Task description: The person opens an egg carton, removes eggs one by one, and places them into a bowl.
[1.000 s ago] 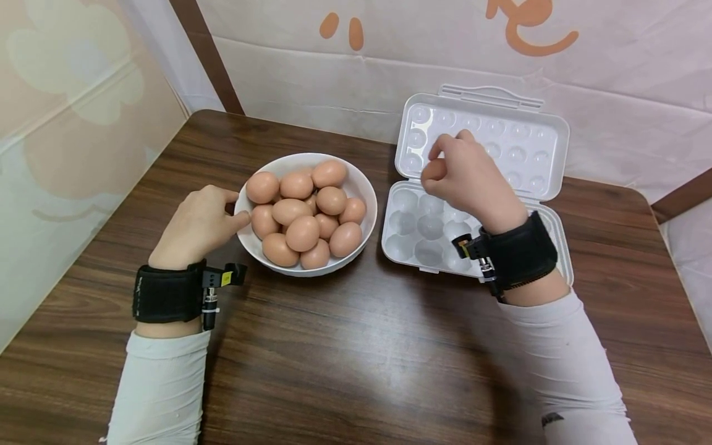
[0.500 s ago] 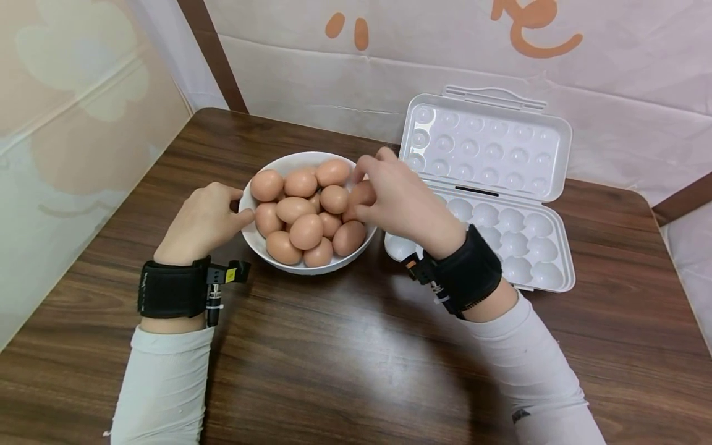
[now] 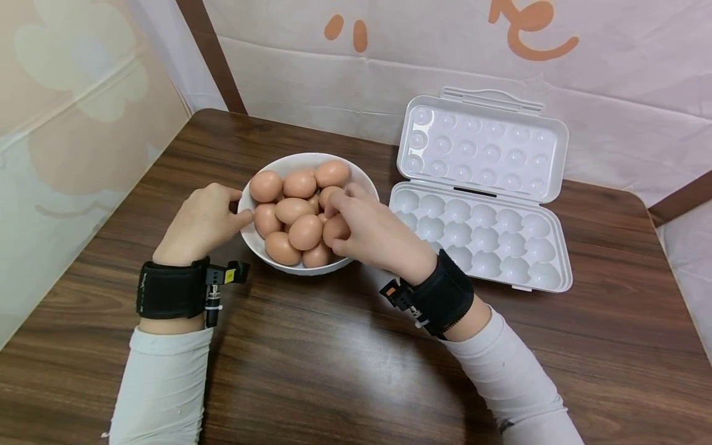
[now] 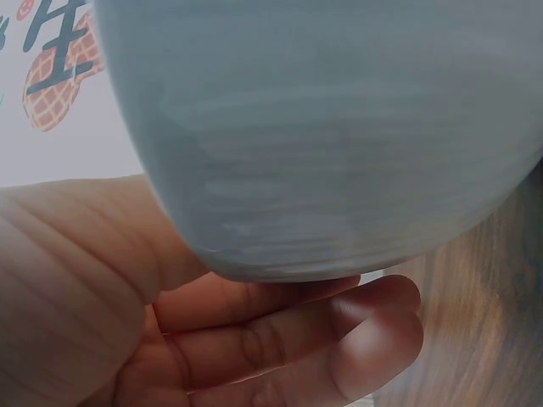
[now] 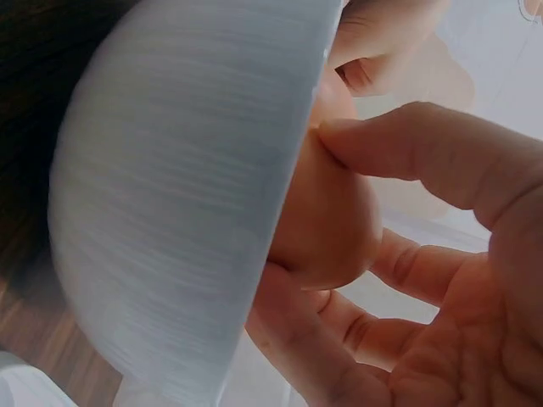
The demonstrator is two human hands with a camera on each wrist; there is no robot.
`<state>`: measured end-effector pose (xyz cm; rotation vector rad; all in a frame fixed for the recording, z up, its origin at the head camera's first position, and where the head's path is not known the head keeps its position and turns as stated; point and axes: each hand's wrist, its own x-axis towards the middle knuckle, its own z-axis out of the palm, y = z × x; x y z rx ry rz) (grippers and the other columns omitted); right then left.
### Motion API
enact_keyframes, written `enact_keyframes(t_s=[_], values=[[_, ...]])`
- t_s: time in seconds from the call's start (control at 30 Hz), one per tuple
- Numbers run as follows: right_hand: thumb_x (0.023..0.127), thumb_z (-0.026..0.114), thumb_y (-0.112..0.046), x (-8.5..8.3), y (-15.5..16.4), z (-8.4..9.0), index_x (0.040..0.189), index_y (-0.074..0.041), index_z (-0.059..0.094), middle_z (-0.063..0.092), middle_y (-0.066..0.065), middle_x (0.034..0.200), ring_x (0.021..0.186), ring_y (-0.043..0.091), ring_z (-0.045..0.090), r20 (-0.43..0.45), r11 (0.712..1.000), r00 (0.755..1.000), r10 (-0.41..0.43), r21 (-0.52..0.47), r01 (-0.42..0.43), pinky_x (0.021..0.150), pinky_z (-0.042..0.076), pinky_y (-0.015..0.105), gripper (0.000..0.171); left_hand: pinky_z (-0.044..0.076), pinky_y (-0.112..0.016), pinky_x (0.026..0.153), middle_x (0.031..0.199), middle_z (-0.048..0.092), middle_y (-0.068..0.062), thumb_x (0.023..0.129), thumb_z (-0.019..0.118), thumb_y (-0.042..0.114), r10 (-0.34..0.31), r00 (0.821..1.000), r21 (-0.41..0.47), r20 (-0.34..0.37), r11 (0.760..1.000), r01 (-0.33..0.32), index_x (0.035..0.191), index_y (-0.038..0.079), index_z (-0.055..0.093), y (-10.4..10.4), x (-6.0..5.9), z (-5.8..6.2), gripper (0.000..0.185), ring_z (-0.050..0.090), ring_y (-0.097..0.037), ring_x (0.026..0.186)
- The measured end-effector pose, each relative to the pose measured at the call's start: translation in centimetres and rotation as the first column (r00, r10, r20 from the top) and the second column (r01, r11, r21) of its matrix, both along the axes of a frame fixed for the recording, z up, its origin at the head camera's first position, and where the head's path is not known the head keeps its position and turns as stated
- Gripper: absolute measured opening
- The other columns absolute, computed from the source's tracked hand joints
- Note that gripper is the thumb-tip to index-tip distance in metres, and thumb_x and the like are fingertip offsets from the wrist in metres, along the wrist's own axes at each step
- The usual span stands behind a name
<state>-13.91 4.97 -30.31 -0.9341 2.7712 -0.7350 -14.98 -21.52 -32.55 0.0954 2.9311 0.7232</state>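
Note:
A white bowl (image 3: 364, 179) heaped with brown eggs (image 3: 295, 210) stands left of the table's middle. My left hand (image 3: 197, 222) holds the bowl's left side, its thumb at the rim; in the left wrist view the fingers (image 4: 271, 339) curl beneath the bowl's outer wall (image 4: 322, 136). Over the right part of the heap, my right hand (image 3: 372, 232) pinches an egg (image 3: 335, 230). The right wrist view shows its thumb on one side of that egg (image 5: 331, 212) and a fingertip at the other. The hand hides the eggs behind it.
To the right of the bowl lies a white plastic egg carton (image 3: 484, 238), its lid (image 3: 484, 145) folded back toward the fabric backdrop (image 3: 389, 74). Rows of egg cups fill its base. The brown wooden table (image 3: 334, 364) extends toward me.
My right hand has come left from above the carton, with an egg in its fingers, to the bowl's right side and down onto the heap. My left hand stays at the bowl.

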Motion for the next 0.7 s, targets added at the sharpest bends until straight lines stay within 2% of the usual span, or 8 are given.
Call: enact_keyframes(t_s=[0.23, 0.47, 0.7], values=[[0.085, 0.069, -0.011, -0.1, 0.0, -1.2, 0.111, -0.008, 0.063, 0.052, 0.010, 0.122, 0.111, 0.018, 0.051, 0.008, 0.995, 0.998, 0.068, -0.068, -0.067, 0.095, 0.045, 0.031, 0.027, 0.037, -0.034, 0.056, 0.082, 0.063, -0.013, 0.091, 0.055, 0.019, 0.003, 1.000, 0.006, 0.000, 1.000, -0.003, 0.108, -0.001, 0.069, 0.0, 0.0, -0.1, 0.030, 0.053, -0.026, 0.070], [0.083, 0.070, -0.009, -0.2, 0.3, -1.7, 0.117, -0.008, 0.062, 0.056, 0.005, 0.124, 0.114, 0.016, 0.050, 0.014, 0.991, 0.996, 0.087, -0.100, -0.085, 0.098, 0.042, 0.030, 0.035, 0.036, -0.034, 0.055, 0.079, 0.062, -0.012, 0.091, 0.055, 0.019, 0.003, 1.000, 0.004, 0.001, 1.000, -0.003, 0.109, -0.001, 0.069, -0.1, 0.1, -0.1, 0.030, 0.052, -0.026, 0.068], [0.086, 0.072, -0.013, -0.1, 0.9, -1.9, 0.120, -0.004, 0.061, 0.061, 0.008, 0.122, 0.119, 0.020, 0.052, -0.038, 0.985, 0.989, 0.143, -0.096, -0.146, 0.104, 0.040, 0.033, 0.037, 0.035, -0.034, 0.053, 0.075, 0.059, -0.011, 0.091, 0.056, 0.018, -0.002, 1.000, 0.010, -0.012, 1.000, 0.002, 0.107, -0.002, 0.069, -0.1, 0.0, -0.1, 0.029, 0.051, -0.025, 0.064]])
